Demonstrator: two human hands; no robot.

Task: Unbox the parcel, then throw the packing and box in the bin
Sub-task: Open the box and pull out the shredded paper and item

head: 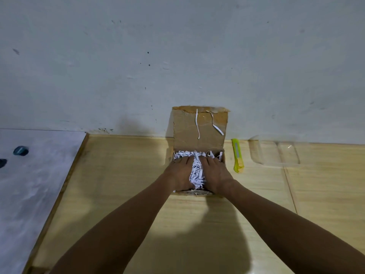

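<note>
A small brown cardboard box [199, 127] stands on the light wooden floor against the wall, its lid flap raised with two white paper strips stuck to it. White shredded paper [196, 171] fills the box. My left hand [180, 174] and my right hand [214, 176] lie on either side of a mound of shreds, palms down, fingers pressed into the paper. I cannot tell whether the fingers close on anything beneath. The box's contents are hidden under the shreds.
A yellow-green utility knife [237, 156] lies on the floor just right of the box. A clear plastic tray [276, 153] sits further right by the wall. At left lies a grey mat [33, 175] with two dark spots. No bin is in view.
</note>
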